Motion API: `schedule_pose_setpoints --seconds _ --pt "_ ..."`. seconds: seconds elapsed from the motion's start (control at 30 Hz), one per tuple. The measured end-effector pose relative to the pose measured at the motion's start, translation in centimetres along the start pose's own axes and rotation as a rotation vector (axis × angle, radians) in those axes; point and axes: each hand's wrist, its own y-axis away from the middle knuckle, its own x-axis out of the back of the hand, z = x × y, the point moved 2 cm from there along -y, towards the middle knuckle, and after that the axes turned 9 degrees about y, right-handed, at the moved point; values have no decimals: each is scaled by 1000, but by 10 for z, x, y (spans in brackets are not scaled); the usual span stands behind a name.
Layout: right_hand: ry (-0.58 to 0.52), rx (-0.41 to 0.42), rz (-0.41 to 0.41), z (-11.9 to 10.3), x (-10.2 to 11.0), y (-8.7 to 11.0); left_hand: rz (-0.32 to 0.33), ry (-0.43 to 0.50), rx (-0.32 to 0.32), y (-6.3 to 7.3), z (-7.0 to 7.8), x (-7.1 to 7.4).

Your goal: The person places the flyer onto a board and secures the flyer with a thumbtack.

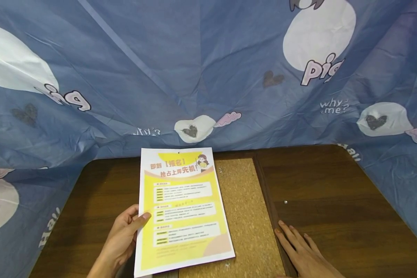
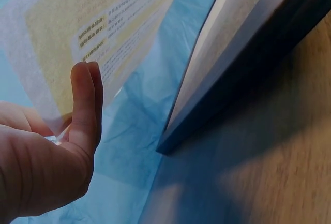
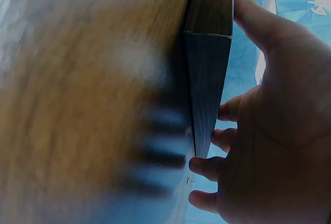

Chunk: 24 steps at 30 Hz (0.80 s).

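Observation:
A yellow and white printed poster (image 1: 180, 216) stands over the left part of a cork board (image 1: 244, 204) with a dark wooden frame (image 1: 268, 189). My left hand (image 1: 123, 231) pinches the sheet's left edge, thumb on the printed face and fingers behind. In the left wrist view the paper (image 2: 57, 38) is lifted clear of the board's frame (image 2: 207, 94). My right hand (image 1: 300, 249) lies at the frame's right side, fingers fairly straight and touching it. From the right wrist view, its fingertips (image 3: 199, 164) rest along the frame's outer side (image 3: 209, 79).
Small shiny bits, perhaps pins, show on the cork near its top and bottom. Another small shiny piece (image 1: 285, 202) lies on the dark wooden table (image 1: 333, 185) right of the board. A blue printed cloth (image 1: 208, 77) hangs behind the table.

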Motion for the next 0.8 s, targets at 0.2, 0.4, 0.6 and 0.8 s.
schedule_pose_setpoints --seconds 0.2,0.4,0.6,0.8 --pt "6 6 4 0 0 0 39 -12 27 -2 0 -5" --pt "6 -2 3 0 -1 0 24 -1 37 -3 0 -9" --pt "21 -6 10 -1 0 0 -2 18 42 -5 -2 -14" --pt "37 -3 17 -1 0 1 -27 27 47 -7 -5 -20"
